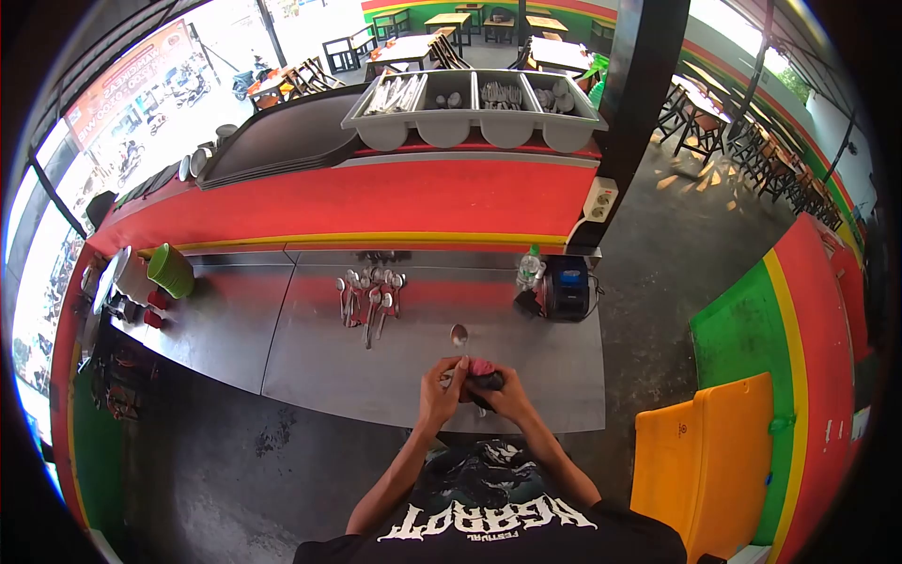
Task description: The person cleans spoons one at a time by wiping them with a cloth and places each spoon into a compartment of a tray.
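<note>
Over the front edge of the metal counter, my left hand [441, 383] is closed round the handle of a spoon [458, 336], whose bowl points up and away from me. My right hand [505, 393] is closed on a dark and pink cloth [482, 374], close beside the left hand. The cloth is bunched up against the spoon's lower part, which the fingers partly hide. Farther back on the counter [526, 367] lies a loose group of several spoons [373, 296], left of my hands.
A clear bottle [530, 270] and a black device [568, 289] stand at the counter's back right. A green container [171, 271] is at the left. Above the red ledge [404, 199] sit a cutlery holder [479, 117] and dark trays [282, 141]. An orange container [695, 461] stands right.
</note>
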The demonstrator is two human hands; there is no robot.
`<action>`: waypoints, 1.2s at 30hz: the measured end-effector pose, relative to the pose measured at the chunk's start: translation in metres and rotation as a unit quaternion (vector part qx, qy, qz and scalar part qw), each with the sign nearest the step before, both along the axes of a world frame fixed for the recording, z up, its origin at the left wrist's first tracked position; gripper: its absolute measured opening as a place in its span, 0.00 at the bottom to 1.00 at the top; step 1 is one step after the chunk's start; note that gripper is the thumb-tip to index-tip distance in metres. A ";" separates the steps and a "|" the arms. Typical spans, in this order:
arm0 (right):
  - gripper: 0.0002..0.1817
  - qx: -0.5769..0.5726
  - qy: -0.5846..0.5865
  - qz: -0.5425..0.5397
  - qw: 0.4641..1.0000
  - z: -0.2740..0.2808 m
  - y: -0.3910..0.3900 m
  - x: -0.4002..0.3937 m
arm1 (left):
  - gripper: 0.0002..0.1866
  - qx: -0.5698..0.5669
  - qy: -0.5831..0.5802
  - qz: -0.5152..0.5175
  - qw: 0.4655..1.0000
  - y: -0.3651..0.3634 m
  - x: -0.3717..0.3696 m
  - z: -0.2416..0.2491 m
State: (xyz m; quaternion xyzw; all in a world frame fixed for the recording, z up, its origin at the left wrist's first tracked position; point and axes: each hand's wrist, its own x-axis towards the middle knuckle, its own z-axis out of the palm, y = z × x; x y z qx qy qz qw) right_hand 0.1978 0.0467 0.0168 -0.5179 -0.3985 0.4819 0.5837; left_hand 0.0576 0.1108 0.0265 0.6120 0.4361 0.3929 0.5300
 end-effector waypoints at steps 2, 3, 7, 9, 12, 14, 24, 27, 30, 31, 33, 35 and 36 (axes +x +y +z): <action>0.13 -0.005 -0.017 0.006 1.000 0.003 0.005 -0.010 | 0.13 0.049 0.041 -0.006 0.998 0.012 -0.004 -0.002; 0.13 -0.005 -0.022 0.017 1.000 -0.001 0.008 -0.013 | 0.13 0.031 0.041 0.000 0.999 0.016 -0.008 0.001; 0.15 -0.007 -0.031 0.034 0.999 -0.008 0.023 -0.032 | 0.12 0.026 0.025 0.039 0.999 0.045 -0.026 0.013; 0.15 -0.012 -0.036 0.030 0.999 -0.006 0.032 -0.045 | 0.12 0.046 0.016 0.063 0.997 0.063 -0.037 0.016; 0.15 -0.025 -0.047 0.026 0.998 -0.002 0.050 -0.054 | 0.11 0.066 -0.009 0.085 0.994 0.095 -0.053 0.024; 0.16 -0.037 -0.041 0.019 0.998 0.008 0.062 -0.058 | 0.11 0.086 -0.051 0.091 0.991 0.117 -0.063 0.031; 0.27 0.067 -0.239 -0.130 0.960 0.000 0.111 -0.054 | 0.14 0.012 -0.123 0.013 0.992 0.202 -0.079 0.085; 0.19 0.032 0.002 -0.073 0.997 0.048 0.129 -0.053 | 0.15 0.064 -0.083 -0.020 0.994 0.218 -0.061 0.101; 0.13 0.024 -0.042 -0.100 0.994 0.091 0.146 -0.049 | 0.14 0.114 -0.125 -0.084 0.982 0.235 -0.039 0.124; 0.13 0.041 -0.036 -0.115 0.992 0.101 0.155 -0.049 | 0.14 0.119 -0.120 -0.100 0.980 0.241 -0.033 0.134; 0.12 0.083 -0.044 -0.135 0.986 0.116 0.171 -0.041 | 0.13 0.132 -0.112 -0.134 0.976 0.256 -0.018 0.157; 0.12 0.134 -0.073 -0.145 0.978 0.131 0.188 -0.030 | 0.12 0.143 -0.162 -0.182 0.959 0.274 0.001 0.178; 0.12 0.145 -0.087 -0.146 0.975 0.144 0.197 -0.025 | 0.11 0.148 -0.187 -0.206 0.949 0.283 0.009 0.190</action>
